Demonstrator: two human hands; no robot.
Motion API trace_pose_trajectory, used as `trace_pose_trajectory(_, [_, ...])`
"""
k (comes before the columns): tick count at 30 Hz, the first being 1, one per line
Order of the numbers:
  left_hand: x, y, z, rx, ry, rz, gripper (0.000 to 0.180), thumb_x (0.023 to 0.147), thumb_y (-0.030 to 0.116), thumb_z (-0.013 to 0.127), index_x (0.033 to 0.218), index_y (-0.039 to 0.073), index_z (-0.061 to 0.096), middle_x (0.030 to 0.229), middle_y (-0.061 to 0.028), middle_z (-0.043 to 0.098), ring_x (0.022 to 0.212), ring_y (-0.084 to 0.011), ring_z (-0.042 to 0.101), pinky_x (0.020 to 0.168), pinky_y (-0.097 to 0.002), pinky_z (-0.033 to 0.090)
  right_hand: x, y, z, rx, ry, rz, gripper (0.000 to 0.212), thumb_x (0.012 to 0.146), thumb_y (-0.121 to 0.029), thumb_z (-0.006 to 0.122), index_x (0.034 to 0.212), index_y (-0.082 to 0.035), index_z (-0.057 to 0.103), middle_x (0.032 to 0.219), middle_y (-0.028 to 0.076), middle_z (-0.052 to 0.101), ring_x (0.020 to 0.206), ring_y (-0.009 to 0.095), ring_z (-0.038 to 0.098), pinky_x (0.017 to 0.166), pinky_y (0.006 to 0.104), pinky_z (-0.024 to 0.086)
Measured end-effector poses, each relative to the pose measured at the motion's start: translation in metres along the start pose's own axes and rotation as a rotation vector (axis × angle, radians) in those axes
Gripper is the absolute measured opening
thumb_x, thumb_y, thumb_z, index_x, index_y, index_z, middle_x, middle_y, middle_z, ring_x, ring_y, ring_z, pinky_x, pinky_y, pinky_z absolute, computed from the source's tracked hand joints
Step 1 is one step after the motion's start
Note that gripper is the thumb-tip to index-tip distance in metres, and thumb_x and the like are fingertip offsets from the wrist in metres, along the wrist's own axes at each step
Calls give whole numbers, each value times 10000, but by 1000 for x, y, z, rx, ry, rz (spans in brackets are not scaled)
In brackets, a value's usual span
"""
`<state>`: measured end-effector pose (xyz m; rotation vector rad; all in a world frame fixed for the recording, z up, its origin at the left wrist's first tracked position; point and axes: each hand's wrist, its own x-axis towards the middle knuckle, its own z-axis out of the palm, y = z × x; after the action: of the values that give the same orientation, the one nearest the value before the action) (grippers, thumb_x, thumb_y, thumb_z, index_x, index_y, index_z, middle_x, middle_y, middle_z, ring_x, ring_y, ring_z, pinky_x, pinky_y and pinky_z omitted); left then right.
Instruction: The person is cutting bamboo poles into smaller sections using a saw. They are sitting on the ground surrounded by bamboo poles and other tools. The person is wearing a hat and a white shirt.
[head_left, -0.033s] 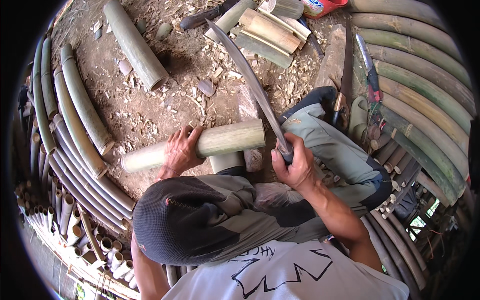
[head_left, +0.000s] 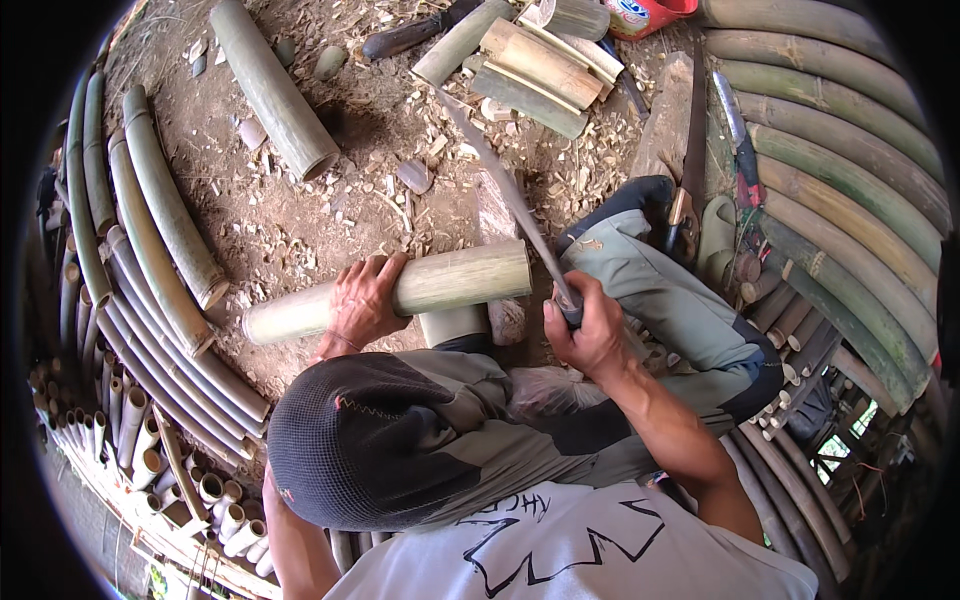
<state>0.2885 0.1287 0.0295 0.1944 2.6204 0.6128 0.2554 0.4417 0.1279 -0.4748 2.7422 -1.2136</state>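
Observation:
My left hand is wrapped over a pale green bamboo section, which lies sideways before my knees. The bamboo's right end rests over a short wooden block. My right hand grips the dark handle of a machete, just beyond the bamboo's right end. Its long, slightly curved blade points up and away to the left, held above the chip-strewn ground and apart from the bamboo. Fingers of the right hand hide most of the handle.
A thick bamboo length lies at the far left, split bamboo pieces at the far middle. A red container stands behind them. Long bamboo poles line the right; a saw lies beside them. More poles lie left.
The machete's blade has swung lower, its tip dropping nearer to me, and it looks more edge-on. My left hand and the bamboo have stayed put.

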Motion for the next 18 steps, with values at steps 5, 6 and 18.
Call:
trace_pose_trajectory(5, [-8, 8, -20, 38, -30, -48, 819, 601, 271, 853, 1351, 203, 530, 1157, -91, 625, 1130, -331, 606, 992, -494, 472, 11, 27, 4, -201, -339, 333, 354, 946, -267, 641, 1166, -5, 547, 865, 247, 668, 739, 403, 686, 623, 442, 554])
trace_pose_trajectory(6, [-14, 5, -14, 30, -17, -46, 815, 598, 265, 850, 1347, 203, 533, 1159, -88, 625, 1118, -331, 610, 988, -494, 472, 13, 7, -1, -147, -268, 288, 355, 946, -267, 642, 1166, -6, 548, 864, 247, 669, 742, 402, 687, 624, 442, 554])
trace_pose_trajectory(18, [-6, 9, 16, 16, 177, 24, 834, 590, 213, 853, 1358, 181, 528, 1164, -95, 612, 1107, -316, 588, 983, -491, 432, 6, 2, -6, -98, -158, 206, 354, 937, -297, 664, 1115, -8, 563, 871, 251, 673, 768, 429, 678, 626, 471, 548])
